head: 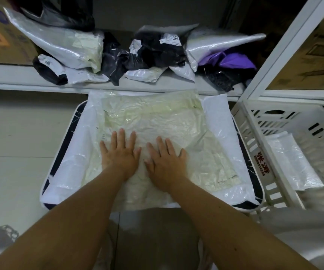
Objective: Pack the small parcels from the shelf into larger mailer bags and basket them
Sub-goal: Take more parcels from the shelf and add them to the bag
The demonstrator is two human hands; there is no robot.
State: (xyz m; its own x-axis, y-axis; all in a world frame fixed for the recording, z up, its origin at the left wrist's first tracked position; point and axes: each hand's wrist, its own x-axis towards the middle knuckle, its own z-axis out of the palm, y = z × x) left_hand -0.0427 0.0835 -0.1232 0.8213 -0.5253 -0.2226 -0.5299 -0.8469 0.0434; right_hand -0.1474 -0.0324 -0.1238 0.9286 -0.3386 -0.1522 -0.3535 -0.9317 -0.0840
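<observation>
We press both hands, left [119,154] and right [166,159], grip flat, holding nothing, on the mailer [157,121]; slick film overhangs the worktop [254,184], so it may slide off.

The mailer bag [153,121] is crinkled, glossy white plastic. At three o'clock, the basket [254,133] is matt white slatted plastic. At twelve, parcels [157,53] are shiny black and silvery plastic film.
</observation>
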